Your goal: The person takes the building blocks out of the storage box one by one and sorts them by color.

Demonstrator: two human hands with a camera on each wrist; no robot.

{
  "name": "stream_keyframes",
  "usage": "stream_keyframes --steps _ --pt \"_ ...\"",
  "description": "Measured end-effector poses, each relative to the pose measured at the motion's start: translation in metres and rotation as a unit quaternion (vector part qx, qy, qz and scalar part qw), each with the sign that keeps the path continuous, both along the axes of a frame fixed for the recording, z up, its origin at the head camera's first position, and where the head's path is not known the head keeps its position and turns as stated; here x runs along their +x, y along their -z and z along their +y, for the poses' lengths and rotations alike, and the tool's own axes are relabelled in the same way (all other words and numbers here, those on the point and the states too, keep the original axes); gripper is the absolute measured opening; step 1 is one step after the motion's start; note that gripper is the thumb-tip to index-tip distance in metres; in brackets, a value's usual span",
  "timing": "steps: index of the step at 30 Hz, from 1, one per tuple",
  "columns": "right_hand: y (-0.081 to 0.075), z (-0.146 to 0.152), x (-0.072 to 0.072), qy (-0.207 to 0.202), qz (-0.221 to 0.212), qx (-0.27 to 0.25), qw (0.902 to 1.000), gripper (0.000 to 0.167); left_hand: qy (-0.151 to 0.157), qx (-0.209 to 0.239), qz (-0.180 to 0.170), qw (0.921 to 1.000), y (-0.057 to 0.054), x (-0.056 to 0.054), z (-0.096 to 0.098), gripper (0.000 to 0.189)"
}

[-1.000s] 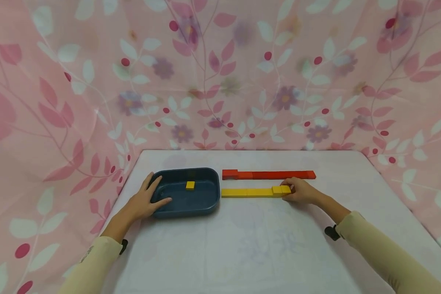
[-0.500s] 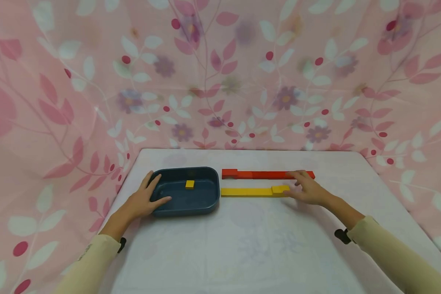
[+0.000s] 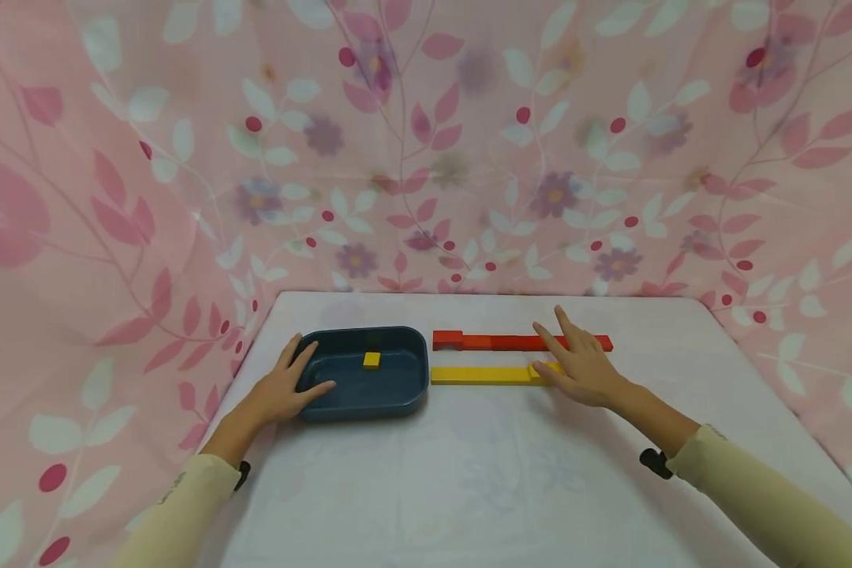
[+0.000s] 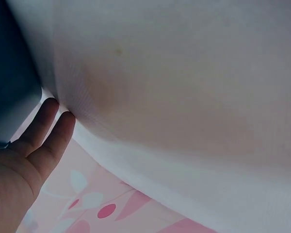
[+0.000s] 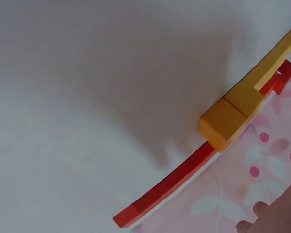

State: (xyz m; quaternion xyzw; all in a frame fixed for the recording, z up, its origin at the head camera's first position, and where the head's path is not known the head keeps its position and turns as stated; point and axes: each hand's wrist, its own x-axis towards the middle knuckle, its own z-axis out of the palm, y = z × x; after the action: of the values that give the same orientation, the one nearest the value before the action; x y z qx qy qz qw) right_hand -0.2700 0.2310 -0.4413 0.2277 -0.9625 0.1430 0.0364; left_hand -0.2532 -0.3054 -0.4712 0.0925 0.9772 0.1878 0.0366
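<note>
A dark blue tray (image 3: 369, 404) stands at the left of the table, and a small yellow block (image 3: 372, 360) lies inside it. My left hand (image 3: 273, 397) rests on the tray's left end, thumb and index finger reaching over the rim. Two other fingers (image 4: 56, 138) lie straight outside the wall. My right hand (image 3: 588, 371) is spread above the right end of a yellow row of blocks (image 3: 479, 376) and holds nothing. It partly covers the raised yellow blocks (image 5: 225, 124) there. Behind runs a red row of blocks (image 3: 514, 343), higher at its left end.
A white cloth covers the table (image 3: 440, 489). Pink floral fabric (image 3: 426, 158) rises behind and at both sides. The tray's right wall is close to the left ends of both rows.
My right hand has let go of the yellow block at the row's right end, then lifted and spread its fingers. My left hand stays on the tray.
</note>
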Motion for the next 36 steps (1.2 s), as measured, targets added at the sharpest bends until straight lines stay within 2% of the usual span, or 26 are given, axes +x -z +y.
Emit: stream_keyframes --steps 6,10,17,23,30,36 --pt "-0.002 -0.017 0.002 0.000 0.006 0.021 0.9998 0.078 0.000 0.001 0.002 1.0000 0.001 0.001 0.000 0.097" --pt "-0.003 -0.025 0.002 -0.017 0.012 0.028 0.9994 0.081 0.000 0.000 -0.001 1.0000 0.003 0.001 -0.001 0.098" --pt "-0.005 -0.044 -0.003 -0.074 0.074 0.061 0.9926 0.084 -0.004 0.003 -0.001 1.0000 0.000 0.003 -0.001 0.097" --pt "-0.011 -0.069 -0.005 -0.090 0.072 0.070 0.9909 0.085 -0.001 0.007 0.002 1.0000 0.000 0.003 0.002 0.097" --pt "-0.022 -0.106 -0.006 -0.117 0.074 0.045 0.9893 0.086 -0.005 0.005 0.005 1.0000 -0.001 0.003 0.001 0.097" --pt "-0.021 -0.138 -0.010 -0.135 0.077 0.041 0.9871 0.087 -0.007 0.008 0.000 0.9999 -0.001 0.002 0.001 0.097"
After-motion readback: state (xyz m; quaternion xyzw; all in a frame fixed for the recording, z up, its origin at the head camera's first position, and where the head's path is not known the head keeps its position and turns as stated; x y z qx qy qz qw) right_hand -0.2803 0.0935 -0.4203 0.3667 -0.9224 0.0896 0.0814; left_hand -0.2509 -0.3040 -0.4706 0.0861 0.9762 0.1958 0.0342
